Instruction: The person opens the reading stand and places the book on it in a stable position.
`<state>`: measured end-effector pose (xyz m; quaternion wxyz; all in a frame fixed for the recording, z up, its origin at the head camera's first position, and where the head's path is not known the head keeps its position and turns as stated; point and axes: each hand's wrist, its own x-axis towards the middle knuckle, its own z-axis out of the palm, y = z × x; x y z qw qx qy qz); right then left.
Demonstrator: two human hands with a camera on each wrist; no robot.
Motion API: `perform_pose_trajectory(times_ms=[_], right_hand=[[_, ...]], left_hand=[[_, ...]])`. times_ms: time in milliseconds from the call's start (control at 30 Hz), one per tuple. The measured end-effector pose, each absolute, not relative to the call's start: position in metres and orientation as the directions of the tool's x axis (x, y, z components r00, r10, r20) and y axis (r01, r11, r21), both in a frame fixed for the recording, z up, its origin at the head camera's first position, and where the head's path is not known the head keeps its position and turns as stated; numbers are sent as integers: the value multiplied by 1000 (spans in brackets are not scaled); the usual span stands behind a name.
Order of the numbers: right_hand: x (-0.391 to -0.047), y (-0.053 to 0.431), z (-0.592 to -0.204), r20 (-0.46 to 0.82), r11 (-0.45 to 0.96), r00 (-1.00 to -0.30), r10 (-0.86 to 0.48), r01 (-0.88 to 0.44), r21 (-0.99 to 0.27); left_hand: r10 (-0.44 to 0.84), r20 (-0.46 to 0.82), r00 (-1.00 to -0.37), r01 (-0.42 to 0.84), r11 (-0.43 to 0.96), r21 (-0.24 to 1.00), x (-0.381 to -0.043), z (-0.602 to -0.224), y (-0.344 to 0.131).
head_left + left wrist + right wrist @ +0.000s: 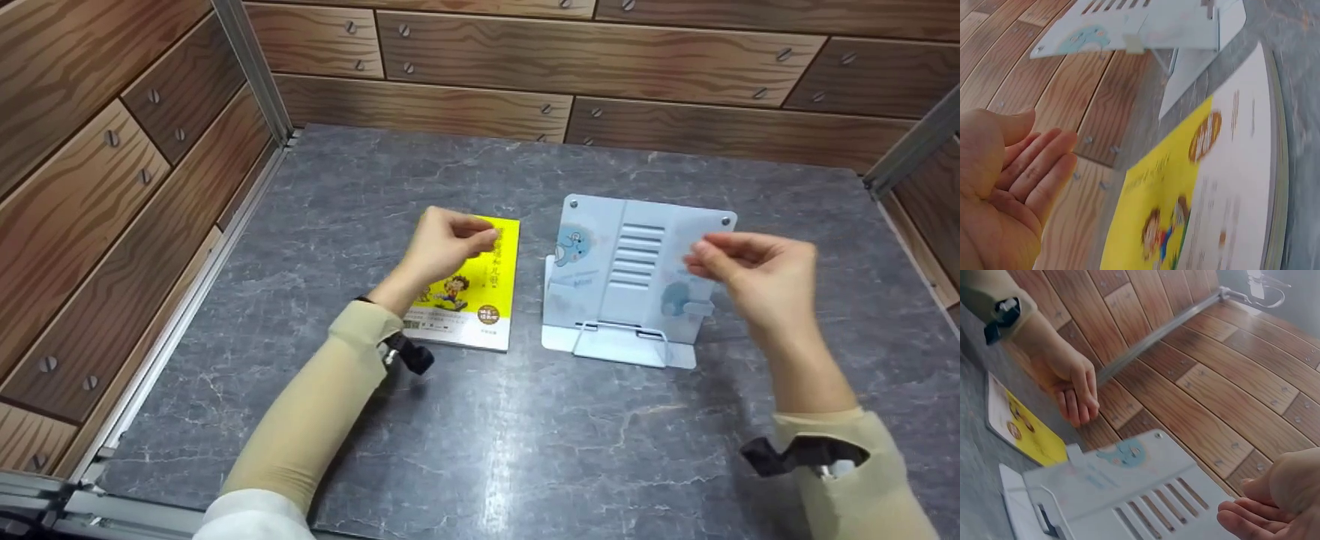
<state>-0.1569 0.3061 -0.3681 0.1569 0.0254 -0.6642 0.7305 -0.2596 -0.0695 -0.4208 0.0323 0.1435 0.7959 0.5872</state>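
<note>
A light blue metal book stand point(645, 255) with slots and cartoon whale prints stands upright on the grey table, its wire page holder at the base. To its left lies a yellow and white book point(480, 330) with a cartoon child on the cover. My left hand point(454, 244) hovers over the book, fingers loosely bent; the left wrist view shows nothing in its palm. Beside the stand's upper right side is my right hand point(772, 274), its fingers loosely bent and holding nothing. Whether its fingertips touch the stand's edge point(1185, 455) I cannot tell.
Wood-patterned panels point(480, 56) wall the table at the back and sides, with metal rails point(259, 75) at the corners. Grey marbled tabletop point(480, 435) extends in front of the book and stand. Each wrist wears a black camera mount point(409, 352).
</note>
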Motion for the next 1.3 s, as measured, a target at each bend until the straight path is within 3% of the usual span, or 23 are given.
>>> perform_pose_trajectory(times_ms=[267, 733, 1100, 1300], right_hand=[[-153, 262, -382, 167, 9, -985, 33, -167, -986], [-154, 202, -411, -4, 69, -991, -132, -5, -998], [-155, 169, -433, -111, 80, -976, -188, 97, -992], [-159, 155, -446, -160, 72, -967, -197, 149, -986]], left_hand=[[127, 44, -991, 94, 416, 904, -265, -432, -106], [-65, -104, -992, -122, 450, 885, -267, -447, -144], [-128, -218, -968, -253, 452, 856, -263, -449, -155], [-92, -327, -940, -335, 415, 846, -262, -447, -159]])
